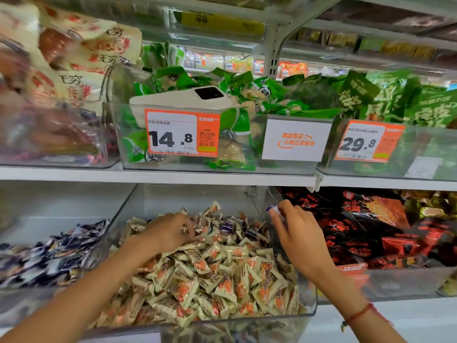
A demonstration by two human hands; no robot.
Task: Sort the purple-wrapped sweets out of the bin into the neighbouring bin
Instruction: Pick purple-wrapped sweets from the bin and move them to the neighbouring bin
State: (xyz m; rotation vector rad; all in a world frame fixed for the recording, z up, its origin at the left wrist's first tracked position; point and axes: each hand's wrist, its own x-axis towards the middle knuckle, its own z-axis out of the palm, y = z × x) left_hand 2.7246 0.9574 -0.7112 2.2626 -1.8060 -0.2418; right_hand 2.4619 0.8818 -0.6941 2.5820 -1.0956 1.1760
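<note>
Purple-wrapped sweets: a few lie scattered among the cream ones at the back of the middle bin, e.g. one (226,227) just right of the left hand; one more sweet (272,208) is pinched in the right hand.
Middle bin (310,306): clear plastic, lower shelf, heaped with cream-and-orange sweets (222,276).
Left bin (99,246): neighbouring, clear, holds a pile of purple and dark wrapped sweets (54,251); blurred at this edge.
Left hand (170,233): palm down on the heap towards the back of the middle bin, fingers curled into the sweets; a ring shows on one finger. Whether it holds anything, cannot tell.
Right hand (293,225): raised at the back right corner of the middle bin, against its right wall; fingertips grip the purple sweet, which is above the heap. Red string at the wrist.
In the way: the clear wall between middle and left bins; the left forearm crosses the heap's left side.
Right bin (408,280): black-and-red packets (371,224).
Upper shelf (158,177): clear bins of green packets (237,90); a white phone (188,97) lies on them.
Price tags: orange "14.8" (181,132), orange "29.8" (368,143), white notice card (295,139) between them.
Upper left: cream-and-red packets (81,58), blurred.
</note>
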